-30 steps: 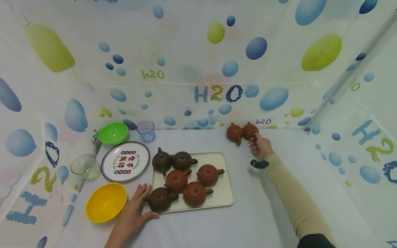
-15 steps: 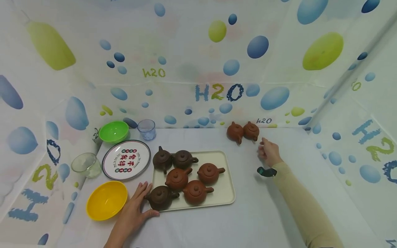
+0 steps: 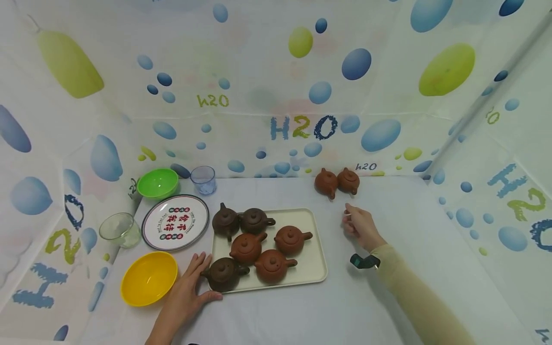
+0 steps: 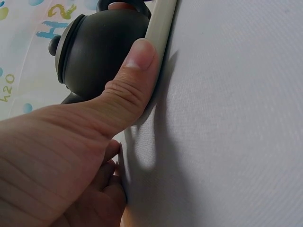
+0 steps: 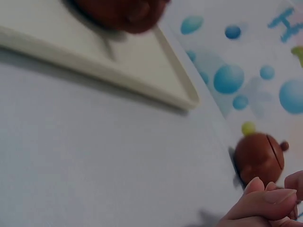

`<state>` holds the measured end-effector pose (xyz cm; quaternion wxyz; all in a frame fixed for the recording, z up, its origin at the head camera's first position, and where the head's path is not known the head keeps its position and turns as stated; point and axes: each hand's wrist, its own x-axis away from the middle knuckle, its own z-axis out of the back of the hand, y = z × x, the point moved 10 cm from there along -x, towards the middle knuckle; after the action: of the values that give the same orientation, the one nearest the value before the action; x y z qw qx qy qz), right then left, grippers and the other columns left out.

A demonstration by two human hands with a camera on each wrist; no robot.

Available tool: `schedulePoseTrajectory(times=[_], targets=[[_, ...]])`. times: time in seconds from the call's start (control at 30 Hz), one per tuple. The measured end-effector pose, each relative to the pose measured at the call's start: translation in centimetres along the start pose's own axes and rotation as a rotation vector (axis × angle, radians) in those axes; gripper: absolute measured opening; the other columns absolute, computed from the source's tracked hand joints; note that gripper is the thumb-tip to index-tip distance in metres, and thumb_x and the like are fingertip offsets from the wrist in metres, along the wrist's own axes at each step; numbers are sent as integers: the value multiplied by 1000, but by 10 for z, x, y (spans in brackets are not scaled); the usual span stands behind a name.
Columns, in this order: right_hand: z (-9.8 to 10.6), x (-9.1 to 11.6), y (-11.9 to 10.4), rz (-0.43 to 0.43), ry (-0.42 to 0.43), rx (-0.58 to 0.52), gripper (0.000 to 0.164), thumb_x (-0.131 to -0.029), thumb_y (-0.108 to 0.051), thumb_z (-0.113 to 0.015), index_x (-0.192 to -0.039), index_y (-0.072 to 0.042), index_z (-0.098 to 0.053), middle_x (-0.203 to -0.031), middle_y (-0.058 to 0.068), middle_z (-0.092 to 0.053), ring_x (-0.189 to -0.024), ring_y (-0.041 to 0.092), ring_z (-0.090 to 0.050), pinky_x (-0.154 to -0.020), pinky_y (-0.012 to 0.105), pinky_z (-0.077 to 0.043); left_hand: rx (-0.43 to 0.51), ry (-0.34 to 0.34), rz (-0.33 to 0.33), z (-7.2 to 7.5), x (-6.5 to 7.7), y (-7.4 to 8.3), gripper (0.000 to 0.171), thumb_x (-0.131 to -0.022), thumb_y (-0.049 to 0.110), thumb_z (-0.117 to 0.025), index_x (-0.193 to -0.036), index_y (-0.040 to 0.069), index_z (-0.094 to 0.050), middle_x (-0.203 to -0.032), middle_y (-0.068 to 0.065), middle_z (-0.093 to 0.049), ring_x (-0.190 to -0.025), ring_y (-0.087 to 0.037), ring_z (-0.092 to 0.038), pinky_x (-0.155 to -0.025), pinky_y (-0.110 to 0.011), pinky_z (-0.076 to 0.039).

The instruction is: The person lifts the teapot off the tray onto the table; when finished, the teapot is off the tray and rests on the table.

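A cream tray (image 3: 316, 258) bears three dark brown teapots and three reddish-brown ones. My left hand (image 3: 185, 293) lies at its near left corner, fingers spread along the side and the thumb (image 4: 139, 59) pressing the front rim. Just inside that corner is a dark teapot (image 3: 224, 274). Two more reddish teapots stand side by side at the back, one at left (image 3: 326, 183) and one at right (image 3: 348, 180). In front of them, right of the tray, hovers my right hand (image 3: 362, 227), its fingers loosely curled around nothing.
Left of the tray are a yellow bowl (image 3: 148, 279), a printed plate (image 3: 175, 223), a clear glass bowl (image 3: 120, 231), a green bowl (image 3: 158, 183) and a bluish glass (image 3: 203, 180). A patterned cloth wall (image 3: 258, 72) rises behind the white tabletop (image 3: 340, 311).
My right hand has let go of the right-hand back teapot, drawn away to the right and toward me, then come back left. My left hand has stayed at the tray corner.
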<state>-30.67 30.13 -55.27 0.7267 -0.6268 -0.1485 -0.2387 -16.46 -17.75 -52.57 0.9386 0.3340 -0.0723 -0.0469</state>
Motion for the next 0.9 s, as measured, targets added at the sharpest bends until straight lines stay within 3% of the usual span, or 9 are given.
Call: schedulePoseTrajectory(times=[0.23, 0.53, 0.6, 0.73, 0.9], targets=[[-42, 17, -2, 63, -79, 85, 50, -113, -46, -50, -134, -2, -57, -89, 0, -63, -62, 8, -47, -55, 20, -38, -2, 22, -22, 2, 1, 2, 105, -71, 39, -98, -159, 6, -50, -169, -26, -41, -157, -56, -32, -123, -72, -34], [-88, 45, -13, 242, -255, 401, 39, -111, -46, -56, -115, -9, -67, -93, 5, -74, -55, 13, -55, -49, 22, -36, 5, 6, -11, 1, 1, 1, 106, -72, 38, -97, -160, 6, -49, -169, -25, -40, -158, -55, -31, -124, -73, -31], [-97, 51, -13, 279, -322, 440, 35, -111, -44, -56, -114, -11, -68, -94, 8, -76, -52, 13, -57, -47, 22, -34, 3, 1, -3, 1, 1, 0, 106, -72, 38, -97, -160, 6, -49, -170, -25, -39, -158, -55, -30, -125, -73, -31], [-119, 65, -8, 319, -522, 461, 36, -114, -37, -52, -113, -3, -64, -98, 14, -75, -52, 12, -61, -44, 21, -37, 2, 2, 0, 2, 1, 0, 106, -72, 38, -97, -160, 6, -49, -170, -25, -39, -159, -55, -30, -125, -72, -31], [-133, 78, 5, 240, -697, 391, 44, -116, -35, -47, -111, 5, -63, -95, 12, -73, -59, 10, -67, -45, 18, -44, 19, 7, -11, 2, 1, 2, 105, -72, 37, -97, -160, 5, -49, -170, -25, -39, -158, -55, -30, -125, -73, -29]])
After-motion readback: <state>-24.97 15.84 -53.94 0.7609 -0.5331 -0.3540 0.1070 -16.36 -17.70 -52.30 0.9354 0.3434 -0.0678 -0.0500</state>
